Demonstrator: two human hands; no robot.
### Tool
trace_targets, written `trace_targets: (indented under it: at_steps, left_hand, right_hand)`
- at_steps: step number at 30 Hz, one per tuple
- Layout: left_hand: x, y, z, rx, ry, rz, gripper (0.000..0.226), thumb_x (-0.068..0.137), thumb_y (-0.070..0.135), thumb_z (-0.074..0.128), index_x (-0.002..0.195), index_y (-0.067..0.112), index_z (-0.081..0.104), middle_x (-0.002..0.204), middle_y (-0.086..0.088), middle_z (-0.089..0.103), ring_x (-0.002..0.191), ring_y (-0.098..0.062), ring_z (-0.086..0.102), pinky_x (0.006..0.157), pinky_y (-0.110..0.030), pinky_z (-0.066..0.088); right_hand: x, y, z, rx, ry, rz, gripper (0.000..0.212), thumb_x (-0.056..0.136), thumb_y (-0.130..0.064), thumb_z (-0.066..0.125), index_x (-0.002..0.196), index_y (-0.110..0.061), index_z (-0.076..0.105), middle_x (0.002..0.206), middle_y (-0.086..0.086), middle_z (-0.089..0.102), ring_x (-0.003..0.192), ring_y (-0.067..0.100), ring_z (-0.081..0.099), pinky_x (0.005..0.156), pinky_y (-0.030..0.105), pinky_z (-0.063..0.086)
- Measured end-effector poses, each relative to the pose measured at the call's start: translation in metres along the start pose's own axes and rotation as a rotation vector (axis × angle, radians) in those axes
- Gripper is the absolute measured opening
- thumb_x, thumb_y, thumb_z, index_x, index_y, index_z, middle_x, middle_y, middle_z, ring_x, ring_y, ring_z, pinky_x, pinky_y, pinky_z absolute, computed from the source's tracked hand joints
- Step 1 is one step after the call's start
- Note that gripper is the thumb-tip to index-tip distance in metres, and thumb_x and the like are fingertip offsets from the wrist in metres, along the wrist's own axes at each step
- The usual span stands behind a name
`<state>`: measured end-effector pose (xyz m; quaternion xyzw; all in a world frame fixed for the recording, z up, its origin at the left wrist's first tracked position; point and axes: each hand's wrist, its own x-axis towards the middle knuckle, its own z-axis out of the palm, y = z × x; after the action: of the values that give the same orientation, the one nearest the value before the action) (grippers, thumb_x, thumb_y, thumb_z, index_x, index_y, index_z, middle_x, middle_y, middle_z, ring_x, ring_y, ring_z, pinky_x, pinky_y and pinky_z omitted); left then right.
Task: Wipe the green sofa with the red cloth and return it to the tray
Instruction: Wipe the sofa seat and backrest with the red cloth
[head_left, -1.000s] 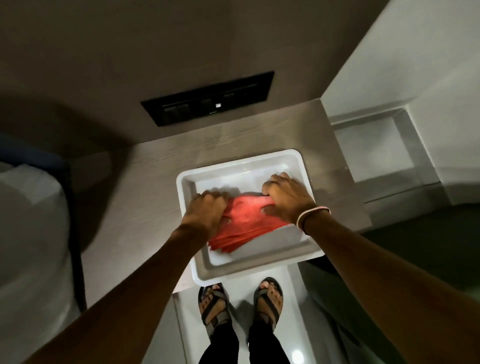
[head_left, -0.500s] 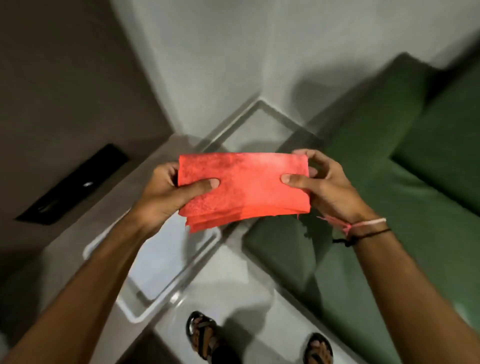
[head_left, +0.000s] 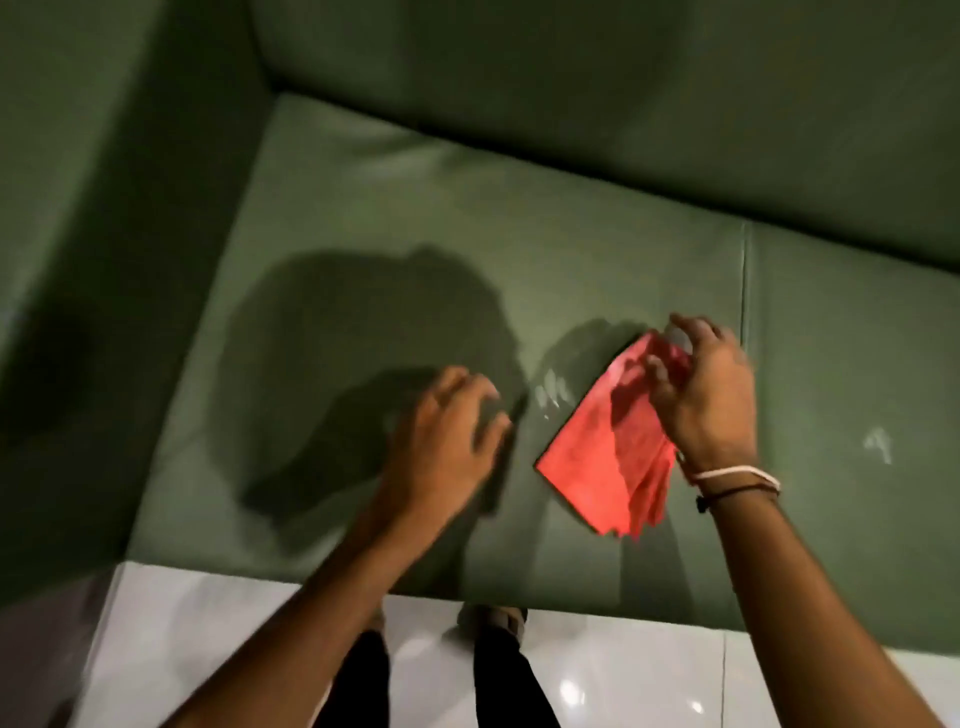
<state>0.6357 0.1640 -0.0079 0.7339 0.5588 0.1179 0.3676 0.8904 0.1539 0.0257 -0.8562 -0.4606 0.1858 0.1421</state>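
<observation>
Green sofa seat (head_left: 426, 218) carries red cloth (head_left: 597, 457); small pale smears (head_left: 553, 395) just beside cloth.

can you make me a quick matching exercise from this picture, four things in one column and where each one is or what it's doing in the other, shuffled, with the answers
Column one:
1. red cloth
2. left hand
3. pale wristband
4. whitish smudges

Column two:
A. on the right wrist
B. on the green sofa seat cushion, between the two hands
C. pinched at its top by the right hand
D. empty, fingers spread, low over the seat

Pairs: 1-C, 2-D, 3-A, 4-B
</observation>
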Motion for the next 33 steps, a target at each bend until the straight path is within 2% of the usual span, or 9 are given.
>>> trace_targets:
  at_steps: [2, 4, 9, 13, 16, 20, 24, 28, 33]
  left_hand:
    - [0.029, -0.029, -0.001, 0.345, 0.214, 0.087, 0.038, 0.097, 0.034, 0.049, 0.129, 0.017, 0.061, 0.142, -0.014, 0.057, 0.128, -0.036, 0.055, 0.106, -0.049, 0.048]
    - [0.052, -0.063, -0.016, 0.544, 0.293, 0.097, 0.047, 0.106, 0.035, 0.038, 0.147, 0.015, 0.047, 0.158, -0.018, 0.041, 0.146, -0.035, 0.040, 0.117, -0.053, 0.035]
    - [0.062, -0.090, -0.018, 0.629, 0.207, 0.086, 0.055, 0.108, 0.036, 0.021, 0.162, 0.023, 0.017, 0.170, -0.009, 0.014, 0.158, -0.022, 0.013, 0.128, -0.049, 0.015]
    - [0.063, -0.087, -0.018, 0.630, 0.220, 0.074, 0.055, 0.108, 0.035, 0.020, 0.162, 0.023, 0.017, 0.171, -0.008, 0.014, 0.158, -0.021, 0.012, 0.128, -0.050, 0.015]
    - [0.062, -0.089, -0.020, 0.632, 0.207, 0.078, 0.056, 0.108, 0.035, 0.020, 0.162, 0.021, 0.017, 0.171, -0.009, 0.014, 0.158, -0.023, 0.013, 0.128, -0.052, 0.016]
    - [0.061, -0.084, -0.019, 0.646, 0.181, 0.061, 0.058, 0.107, 0.036, 0.016, 0.162, 0.020, 0.013, 0.171, -0.010, 0.009, 0.158, -0.023, 0.009, 0.128, -0.053, 0.015]
    - [0.061, -0.083, -0.018, 0.684, 0.200, 0.055, 0.056, 0.108, 0.036, 0.017, 0.162, 0.022, 0.012, 0.171, -0.009, 0.008, 0.158, -0.023, 0.009, 0.128, -0.051, 0.015]
    - [0.065, -0.078, -0.023, 0.644, 0.159, 0.033, 0.060, 0.103, 0.036, 0.023, 0.161, 0.019, 0.021, 0.170, -0.013, 0.012, 0.158, -0.026, 0.012, 0.127, -0.053, 0.013]
    - [0.095, -0.001, 0.028, 0.670, 0.100, 0.264, 0.058, 0.103, 0.034, 0.028, 0.158, 0.017, 0.029, 0.169, -0.015, 0.018, 0.156, -0.029, 0.019, 0.126, -0.052, 0.016]
  right_hand:
    - [-0.018, 0.016, 0.022, -0.127, 0.051, 0.031, 0.070, 0.097, -0.044, 0.054, 0.152, -0.001, 0.041, 0.161, 0.029, 0.034, 0.152, 0.041, 0.029, 0.124, 0.058, 0.020]
    - [-0.038, 0.014, 0.051, -0.124, 0.045, 0.096, 0.088, 0.097, -0.061, 0.031, 0.158, 0.002, 0.026, 0.167, 0.028, 0.019, 0.158, 0.039, 0.014, 0.127, 0.058, 0.013]
    - [0.001, -0.020, 0.105, -0.161, 0.155, 0.064, 0.076, 0.102, -0.052, 0.028, 0.159, -0.001, 0.027, 0.167, 0.024, 0.024, 0.157, 0.036, 0.021, 0.127, 0.053, 0.024]
    - [-0.040, -0.071, 0.130, -0.189, -0.005, -0.424, 0.065, 0.106, -0.040, 0.030, 0.162, -0.009, 0.020, 0.172, 0.014, 0.015, 0.160, 0.026, 0.010, 0.130, 0.045, 0.015]
    - [-0.106, -0.024, 0.114, -0.235, -0.215, -0.685, 0.059, 0.108, -0.034, 0.037, 0.162, -0.014, 0.024, 0.172, 0.009, 0.015, 0.160, 0.023, 0.010, 0.128, 0.045, 0.021]
    - [-0.074, 0.087, 0.056, -0.446, -0.169, -0.599, 0.061, 0.106, -0.041, 0.035, 0.162, -0.020, 0.021, 0.170, 0.013, 0.020, 0.159, 0.027, 0.015, 0.122, 0.058, 0.030]
    - [0.014, 0.028, 0.069, -0.332, -0.035, -0.368, 0.063, 0.105, -0.041, 0.034, 0.163, -0.021, 0.021, 0.171, 0.015, 0.016, 0.159, 0.031, 0.013, 0.126, 0.057, 0.020]
    - [-0.033, -0.045, 0.121, -0.216, -0.076, -0.600, 0.061, 0.103, -0.036, 0.042, 0.161, -0.020, 0.029, 0.171, 0.014, 0.019, 0.160, 0.029, 0.014, 0.126, 0.053, 0.019]
    - [-0.093, 0.068, 0.077, -0.225, -0.111, -0.554, 0.057, 0.108, -0.039, 0.037, 0.162, -0.027, 0.024, 0.172, 0.007, 0.015, 0.160, 0.021, 0.010, 0.127, 0.049, 0.022]
